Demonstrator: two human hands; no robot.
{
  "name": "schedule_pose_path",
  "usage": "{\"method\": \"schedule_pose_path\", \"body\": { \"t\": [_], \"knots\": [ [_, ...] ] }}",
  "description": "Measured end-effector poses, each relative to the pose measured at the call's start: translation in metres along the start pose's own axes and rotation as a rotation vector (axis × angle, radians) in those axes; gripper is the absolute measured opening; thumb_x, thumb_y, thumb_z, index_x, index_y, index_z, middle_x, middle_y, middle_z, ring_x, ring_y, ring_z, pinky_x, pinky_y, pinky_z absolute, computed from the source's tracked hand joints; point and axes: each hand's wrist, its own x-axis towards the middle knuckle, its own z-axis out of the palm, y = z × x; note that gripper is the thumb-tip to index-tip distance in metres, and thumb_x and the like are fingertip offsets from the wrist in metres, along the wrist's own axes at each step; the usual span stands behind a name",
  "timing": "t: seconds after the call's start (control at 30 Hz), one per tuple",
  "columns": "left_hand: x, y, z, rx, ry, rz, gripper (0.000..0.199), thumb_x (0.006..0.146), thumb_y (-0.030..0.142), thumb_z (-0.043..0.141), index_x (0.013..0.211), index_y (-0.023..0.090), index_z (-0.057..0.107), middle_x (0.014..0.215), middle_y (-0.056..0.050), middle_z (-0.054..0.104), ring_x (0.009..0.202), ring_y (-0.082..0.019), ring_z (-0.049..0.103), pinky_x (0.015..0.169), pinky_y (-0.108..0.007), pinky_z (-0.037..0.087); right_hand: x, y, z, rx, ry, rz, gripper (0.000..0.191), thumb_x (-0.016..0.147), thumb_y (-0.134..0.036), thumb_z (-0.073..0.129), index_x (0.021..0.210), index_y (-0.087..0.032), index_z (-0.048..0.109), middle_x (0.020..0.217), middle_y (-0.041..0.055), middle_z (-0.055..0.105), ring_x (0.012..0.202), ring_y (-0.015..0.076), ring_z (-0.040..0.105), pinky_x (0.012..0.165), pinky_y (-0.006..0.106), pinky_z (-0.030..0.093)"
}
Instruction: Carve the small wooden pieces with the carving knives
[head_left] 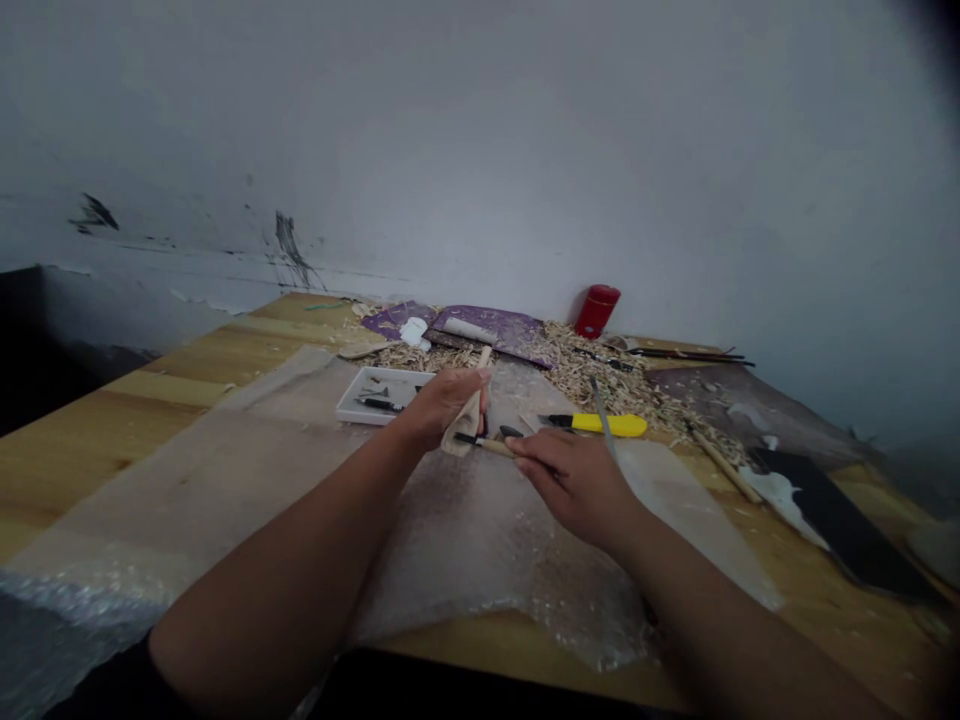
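Note:
A pale wooden piece (459, 432) with a thin stem and a wider lower end is held by my left hand (448, 400), its fingers wrapped round it. My right hand (574, 480) is closed on a slim tool (496, 446) with a light handle and a dark tip. That tip lies at the wide end of the wooden piece. Just beyond my right hand is a yellow cutter (615, 425), with a thin grey metal strip (602, 415) crossing it. A white tray (352, 408) with small metal parts and a black pen-like tool is beside my left hand.
Wood shavings (577, 380) are heaped along the back, near purple sheets (499, 325) and a red container (598, 310) by the wall. Translucent wrap (247, 470) covers the table's middle. At the right are thin dark rods (697, 355), a wooden stick (724, 465) and a black slab (840, 520).

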Motion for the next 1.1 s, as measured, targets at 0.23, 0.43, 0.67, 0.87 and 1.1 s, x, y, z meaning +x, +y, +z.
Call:
{"method": "schedule_pose_path", "body": {
  "t": [0.23, 0.43, 0.67, 0.87, 1.1],
  "knots": [
    [-0.001, 0.001, 0.002, -0.007, -0.001, -0.009, 0.042, 0.078, 0.050, 0.041, 0.055, 0.016, 0.050, 0.039, 0.000, 0.052, 0.030, -0.010, 0.043, 0.034, -0.021, 0.029, 0.001, -0.001, 0.000, -0.001, 0.010, 0.026, 0.021, 0.083, -0.021, 0.044, 0.094, -0.019, 0.062, 0.070, 0.0025, 0.061, 0.062, 0.0125, 0.054, 0.056, 0.023, 0.038],
    [0.000, 0.001, 0.005, 0.010, 0.011, -0.014, 0.041, 0.078, 0.049, 0.041, 0.055, 0.016, 0.050, 0.040, 0.000, 0.051, 0.032, -0.009, 0.043, 0.035, -0.020, 0.031, 0.004, 0.009, -0.004, 0.266, -0.063, 0.182, 0.019, 0.083, -0.023, 0.046, 0.092, -0.021, 0.062, 0.064, -0.0021, 0.062, 0.057, 0.0099, 0.057, 0.053, 0.020, 0.040],
    [0.002, -0.003, 0.005, 0.075, 0.063, 0.023, 0.041, 0.078, 0.049, 0.040, 0.056, 0.016, 0.049, 0.042, 0.000, 0.052, 0.035, -0.010, 0.045, 0.038, -0.021, 0.030, 0.002, 0.016, -0.022, 0.003, -0.018, 0.034, 0.018, 0.080, -0.024, 0.050, 0.092, -0.022, 0.064, 0.078, 0.0019, 0.066, 0.071, 0.0135, 0.060, 0.062, 0.023, 0.042],
    [0.001, -0.001, 0.007, 0.116, 0.071, 0.030, 0.040, 0.079, 0.047, 0.040, 0.054, 0.017, 0.049, 0.041, 0.001, 0.051, 0.036, -0.010, 0.045, 0.042, -0.021, 0.032, 0.000, 0.009, -0.021, -0.116, -0.045, 0.013, 0.020, 0.082, -0.024, 0.047, 0.095, -0.023, 0.063, 0.077, 0.0026, 0.064, 0.069, 0.0139, 0.057, 0.060, 0.024, 0.041],
    [0.000, 0.000, 0.006, 0.081, 0.079, 0.030, 0.041, 0.077, 0.049, 0.042, 0.054, 0.016, 0.050, 0.040, 0.001, 0.051, 0.034, -0.009, 0.045, 0.038, -0.021, 0.030, 0.002, 0.009, -0.009, 0.026, -0.079, 0.019, 0.019, 0.083, -0.022, 0.047, 0.095, -0.020, 0.062, 0.078, 0.0028, 0.065, 0.072, 0.0140, 0.058, 0.063, 0.024, 0.042]
  ]
}}
